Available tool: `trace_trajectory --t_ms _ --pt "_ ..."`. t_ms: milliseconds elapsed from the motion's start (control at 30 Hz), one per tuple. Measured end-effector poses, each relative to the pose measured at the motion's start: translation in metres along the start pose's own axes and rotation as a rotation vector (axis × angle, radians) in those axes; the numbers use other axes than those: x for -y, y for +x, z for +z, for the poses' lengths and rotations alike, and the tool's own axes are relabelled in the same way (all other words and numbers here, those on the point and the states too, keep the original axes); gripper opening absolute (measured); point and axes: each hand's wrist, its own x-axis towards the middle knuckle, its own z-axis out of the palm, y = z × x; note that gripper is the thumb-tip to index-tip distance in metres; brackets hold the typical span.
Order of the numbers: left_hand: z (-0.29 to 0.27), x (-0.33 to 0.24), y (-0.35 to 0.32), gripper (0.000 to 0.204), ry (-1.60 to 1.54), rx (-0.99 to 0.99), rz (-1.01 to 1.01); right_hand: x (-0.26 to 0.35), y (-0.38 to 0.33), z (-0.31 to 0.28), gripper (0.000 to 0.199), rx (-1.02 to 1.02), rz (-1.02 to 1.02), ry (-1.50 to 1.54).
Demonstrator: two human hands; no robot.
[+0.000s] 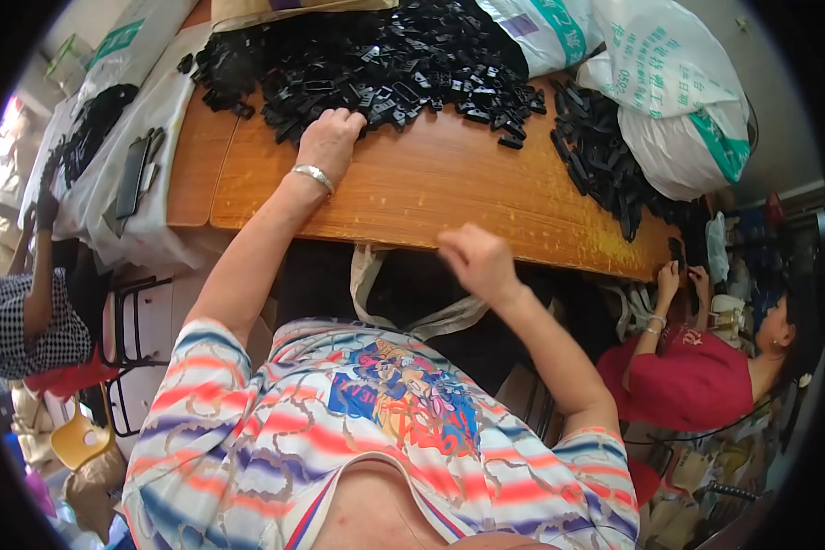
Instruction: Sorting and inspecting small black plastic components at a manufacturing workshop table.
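1. The heap of small black plastic parts [376, 64] lies glossy and angular at the far side of the wooden table [431, 192].
2. The left hand [328, 137] rests on the heap's edge, fingers curled into the parts.
3. The right hand [477, 259] hovers at the table's near edge, fingers pinched; whether they hold anything cannot be told.

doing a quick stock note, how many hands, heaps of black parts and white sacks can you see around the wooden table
Person's own hands: 2, left hand on the big heap of small black plastic parts, right hand at the wooden table edge
Heaps of black parts: 2, second heap at right
White plastic sacks at right: 2
Total: 6
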Motion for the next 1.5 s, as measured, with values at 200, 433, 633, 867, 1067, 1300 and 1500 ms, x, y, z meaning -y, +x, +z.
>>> trace_trajectory --t_ms 200,433,633,867,1067,1300,1500 --pt "-0.002 -0.05 -0.008 0.007 -0.344 0.183 -0.073 -0.102 0.058 -0.04 0.021 -0.215 0.269 -0.319" --pt "-0.01 -0.075 -0.016 0.013 -0.416 0.187 -0.116 -0.13 0.096 -0.043 0.034 0.004 0.466 -0.554" --pt "-0.013 -0.081 -0.035 0.026 -0.51 0.144 -0.187 -0.088 0.085 -0.027 0.039 0.079 0.408 -0.367" --pt "-0.018 -0.111 -0.041 0.035 -0.64 0.178 -0.081 -0.069 0.061 -0.017 0.028 -0.065 0.284 -0.314" --pt "-0.009 -0.094 -0.02 0.028 -0.441 0.215 0.012 -0.036 0.055 -0.018 0.022 -0.095 0.321 -0.075" --pt "0.004 -0.085 -0.018 0.024 -0.506 0.253 -0.024 -0.013 0.057 0.001 0.025 -0.106 0.209 0.015" --pt "0.004 -0.085 -0.017 0.023 -0.517 0.314 -0.075 -0.011 0.063 0.004 0.024 -0.051 0.145 -0.046"
